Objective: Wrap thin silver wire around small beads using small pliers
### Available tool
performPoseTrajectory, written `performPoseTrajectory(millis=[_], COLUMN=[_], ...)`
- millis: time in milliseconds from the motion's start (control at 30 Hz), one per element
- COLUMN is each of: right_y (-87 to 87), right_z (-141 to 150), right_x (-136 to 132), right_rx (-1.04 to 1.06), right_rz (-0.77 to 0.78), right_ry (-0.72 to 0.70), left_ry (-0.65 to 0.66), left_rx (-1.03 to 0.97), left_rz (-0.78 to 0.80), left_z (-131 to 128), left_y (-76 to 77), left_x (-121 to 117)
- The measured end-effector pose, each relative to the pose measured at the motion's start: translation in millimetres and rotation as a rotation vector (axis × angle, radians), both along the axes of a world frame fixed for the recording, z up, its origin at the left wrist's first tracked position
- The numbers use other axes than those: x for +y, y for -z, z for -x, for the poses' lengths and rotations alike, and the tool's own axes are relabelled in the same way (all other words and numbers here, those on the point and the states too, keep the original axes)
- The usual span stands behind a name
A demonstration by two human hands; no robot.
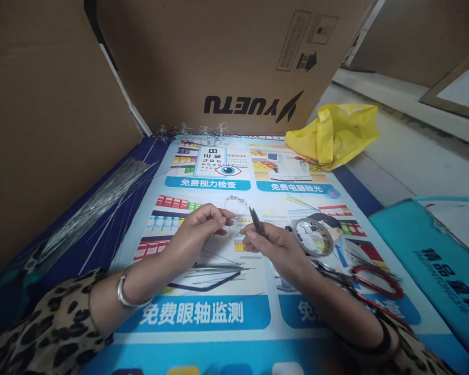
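Note:
My left hand (203,225) is closed in a pinch around a thin wire (230,228). A loop with small pale beads (235,199) shows just beyond the fingertips; whether it joins the wire I cannot tell. My right hand (273,249) is wrapped around pliers (257,221) with dark, narrow jaws pointing up and away; their handles are hidden in the palm. The two hands are close together but apart, above a printed poster (234,312). Loose straight wires (214,273) lie beneath my left hand.
A bundle of thin wires (101,200) lies at left, near dark-handled scissors (31,265). On the right are a round clear-rimmed thing (313,237), red-handled scissors (379,281), a teal bag (426,260) and a yellow bag (336,135). Twisted wire pieces (195,133) sit against a cardboard box (226,62).

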State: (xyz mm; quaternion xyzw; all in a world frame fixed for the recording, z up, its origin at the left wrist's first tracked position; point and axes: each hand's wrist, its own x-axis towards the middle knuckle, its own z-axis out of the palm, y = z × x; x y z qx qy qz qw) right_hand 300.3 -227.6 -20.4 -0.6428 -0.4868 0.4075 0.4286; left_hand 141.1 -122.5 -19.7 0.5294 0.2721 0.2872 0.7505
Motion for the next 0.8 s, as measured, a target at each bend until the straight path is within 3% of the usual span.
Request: performPoseTrajectory(millis=[133, 267, 367, 500, 800], right_y=[-0.6, 10.4, 13.4, 8.6, 7.6], right_z=[-4, -7, -8, -7, -7], right_x=[-3, -1, 0, -1, -1], right_rx=[-0.413, -0.972, -1.246, -1.404, -1.518], right_rz=[-0.055, -0.265, -0.388, -0.482, -0.596], right_ry=[-0.021, 0.000, 0.010, 0.032, 0.020], left_ry=[0.003, -0.018, -0.052, -0.071, -0.059], left_rx=[-0.084, -0.090, -0.088, -0.045, -0.027], left_rz=[0.155, 0.260, 0.286, 0.306, 0.337], left_z=[-1, -1, -1, -1, -1], left_y=[-4.1, -5.5, -4.6, -4.5, -5.2], left_x=[2, 3, 4, 1, -2])
